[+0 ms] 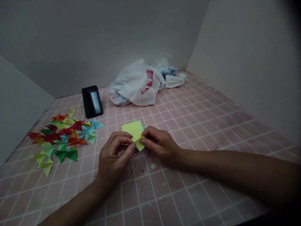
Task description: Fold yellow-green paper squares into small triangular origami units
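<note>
Yellow square paper (132, 130) pinched at lower corner by left hand (114, 157) and right hand (160, 145) fingers; steady, even pressure should keep edges aligned.

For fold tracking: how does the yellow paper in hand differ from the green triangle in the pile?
The yellow paper is pale, the green triangle dark. The paper is larger and squarer, the triangle small and pointed. The paper is pinched between left hand and right hand; the triangle lies in the pile. Both are paper.

Craft corner: pink tiles (188, 119), folded paper triangles (61, 138)
</note>
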Demonstrator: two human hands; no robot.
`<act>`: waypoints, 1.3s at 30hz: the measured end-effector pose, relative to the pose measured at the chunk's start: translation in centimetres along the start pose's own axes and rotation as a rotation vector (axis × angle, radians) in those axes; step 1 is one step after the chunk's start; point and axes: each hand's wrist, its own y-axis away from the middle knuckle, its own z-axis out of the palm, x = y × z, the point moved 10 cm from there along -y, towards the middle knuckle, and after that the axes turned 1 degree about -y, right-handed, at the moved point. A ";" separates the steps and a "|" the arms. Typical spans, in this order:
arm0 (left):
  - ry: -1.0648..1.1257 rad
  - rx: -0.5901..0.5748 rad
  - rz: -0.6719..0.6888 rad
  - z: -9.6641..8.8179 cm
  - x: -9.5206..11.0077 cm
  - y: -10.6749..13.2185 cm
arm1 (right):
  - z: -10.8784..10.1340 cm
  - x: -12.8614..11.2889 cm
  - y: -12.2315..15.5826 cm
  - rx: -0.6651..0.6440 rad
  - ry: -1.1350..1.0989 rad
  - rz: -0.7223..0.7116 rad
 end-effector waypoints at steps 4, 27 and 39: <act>-0.059 -0.006 0.112 -0.1 1.1 0.0 | 0.1 0.3 0.0 -0.016 -0.016 0.044; 0.065 -0.048 0.012 0.4 0.1 0.2 | 1.1 1.7 0.1 -0.089 -0.180 0.204; 0.200 -0.004 -0.160 0.6 -1.2 0.3 | 1.0 1.2 -0.1 -0.095 -0.156 0.137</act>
